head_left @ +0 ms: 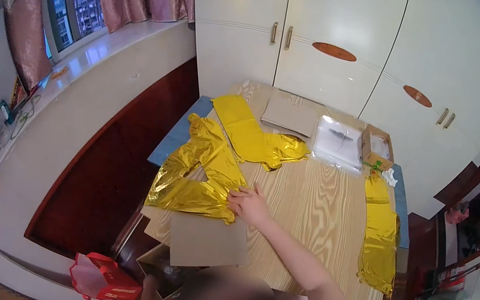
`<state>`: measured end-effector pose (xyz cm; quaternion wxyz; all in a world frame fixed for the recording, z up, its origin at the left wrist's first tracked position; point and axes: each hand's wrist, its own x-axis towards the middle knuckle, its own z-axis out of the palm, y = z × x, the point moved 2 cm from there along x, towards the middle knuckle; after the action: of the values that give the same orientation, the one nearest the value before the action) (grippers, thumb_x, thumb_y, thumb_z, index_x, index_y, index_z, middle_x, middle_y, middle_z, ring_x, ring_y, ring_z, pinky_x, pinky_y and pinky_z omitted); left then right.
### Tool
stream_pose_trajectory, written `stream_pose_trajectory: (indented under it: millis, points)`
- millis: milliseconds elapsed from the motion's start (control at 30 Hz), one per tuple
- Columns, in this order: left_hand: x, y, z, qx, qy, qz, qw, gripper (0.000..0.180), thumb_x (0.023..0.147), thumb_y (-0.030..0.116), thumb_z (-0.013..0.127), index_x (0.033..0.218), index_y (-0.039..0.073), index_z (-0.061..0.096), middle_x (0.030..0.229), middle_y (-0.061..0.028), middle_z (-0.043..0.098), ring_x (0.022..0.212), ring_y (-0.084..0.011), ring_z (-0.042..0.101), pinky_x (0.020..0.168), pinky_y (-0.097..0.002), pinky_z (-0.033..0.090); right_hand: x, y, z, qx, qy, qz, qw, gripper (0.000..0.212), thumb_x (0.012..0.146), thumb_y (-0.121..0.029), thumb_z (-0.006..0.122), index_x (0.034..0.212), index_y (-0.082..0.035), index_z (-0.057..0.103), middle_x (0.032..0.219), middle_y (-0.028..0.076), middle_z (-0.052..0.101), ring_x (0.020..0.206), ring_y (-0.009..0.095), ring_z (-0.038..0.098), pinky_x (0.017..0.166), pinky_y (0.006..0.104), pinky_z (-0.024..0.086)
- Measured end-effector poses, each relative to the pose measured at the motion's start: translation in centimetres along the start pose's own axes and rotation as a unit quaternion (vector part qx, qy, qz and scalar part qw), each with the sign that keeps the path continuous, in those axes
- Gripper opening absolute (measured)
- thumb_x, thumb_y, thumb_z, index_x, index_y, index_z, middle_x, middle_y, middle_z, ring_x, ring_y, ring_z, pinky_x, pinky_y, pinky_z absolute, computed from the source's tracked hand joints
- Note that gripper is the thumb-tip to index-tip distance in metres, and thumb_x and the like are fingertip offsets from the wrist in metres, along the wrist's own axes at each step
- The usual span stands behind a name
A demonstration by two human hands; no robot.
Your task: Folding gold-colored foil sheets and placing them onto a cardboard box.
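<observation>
My right hand point(248, 206) rests on the right edge of a crumpled, uninflated gold foil balloon point(207, 160), fingers stretched out over the foil. This balloon has a gap in its middle and lies on the left of the wood-grain table point(306, 204). Below it, a flat brown cardboard sheet point(209, 244) lies at the table's near edge, partly under the foil. My left forearm point(148, 299) reaches to an open cardboard box point(160, 266) below that edge; the left hand's fingers are hidden. Beyond the balloon lies a second gold foil piece point(243, 131), partly folded.
A stack of cardboard sheets point(288, 117), clear plastic sleeves point(339, 144) and a small open box point(377, 145) sit at the far side. More gold foil point(380, 235) lies along the right edge. A red bag point(103, 279) stands at lower left; white cabinets point(343, 15) rise behind.
</observation>
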<state>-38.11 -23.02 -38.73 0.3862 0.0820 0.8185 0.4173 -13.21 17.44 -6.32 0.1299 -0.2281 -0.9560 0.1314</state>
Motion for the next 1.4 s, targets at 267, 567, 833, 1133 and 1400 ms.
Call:
stream_pose_trajectory:
  millis: [267,567,833,1133,1400]
  points:
    - [-12.0,25.2,-1.8,-0.021,0.368,0.418,0.830,0.028,0.085,0.010,0.067,0.109,-0.001,0.057,0.108,-0.0147,0.059,0.100,-0.0269,0.058,0.088,-0.0369,0.047,3.3,-1.6,-4.6,-0.044,0.186,-0.066,0.979,0.020,0.080,-0.038,0.070,0.084,-0.018,0.075,0.112,-0.006,0.067,0.104,0.017,0.054,0.093,0.0415,0.035]
    - [-13.7,45.6,7.3,0.292,0.216,0.628,0.689,0.027,0.080,0.017,0.072,0.103,0.004,0.065,0.095,-0.0148,0.066,0.091,-0.0337,0.062,0.079,-0.0435,0.048,5.3,-4.6,-8.2,-0.002,0.256,-0.101,0.961,0.038,0.082,-0.035,0.070,0.116,-0.019,0.066,0.125,0.003,0.059,0.110,0.024,0.052,0.093,0.0422,0.038]
    - [-11.0,50.8,3.2,0.114,0.233,0.545,0.797,0.024,0.091,0.021,0.063,0.082,-0.001,0.062,0.070,-0.0220,0.059,0.065,-0.0396,0.060,0.059,-0.0436,0.046,0.7,-0.7,-0.1,-0.072,0.044,0.003,0.996,0.066,0.095,-0.051,0.047,0.148,-0.014,0.034,0.149,0.014,0.040,0.141,0.033,0.030,0.114,0.0537,0.020]
    - [-3.7,55.6,-8.3,0.128,0.398,0.503,0.757,0.031,0.094,0.026,0.057,0.083,-0.003,0.057,0.073,-0.0250,0.057,0.071,-0.0430,0.058,0.062,-0.0439,0.045,-0.6,-1.6,-0.2,-0.083,-0.016,0.028,0.996,0.067,0.094,-0.059,0.038,0.147,-0.018,0.038,0.153,0.013,0.033,0.144,0.035,0.023,0.116,0.0550,0.014]
    - [-3.3,60.4,-12.0,0.064,0.404,0.513,0.755,0.036,0.094,0.032,0.056,0.095,-0.002,0.065,0.074,-0.0235,0.063,0.069,-0.0394,0.062,0.063,-0.0453,0.046,-0.7,-1.6,-0.8,-0.071,-0.053,0.050,0.995,0.071,0.094,-0.062,0.034,0.150,-0.019,0.032,0.155,0.013,0.030,0.145,0.036,0.020,0.117,0.0541,0.012]
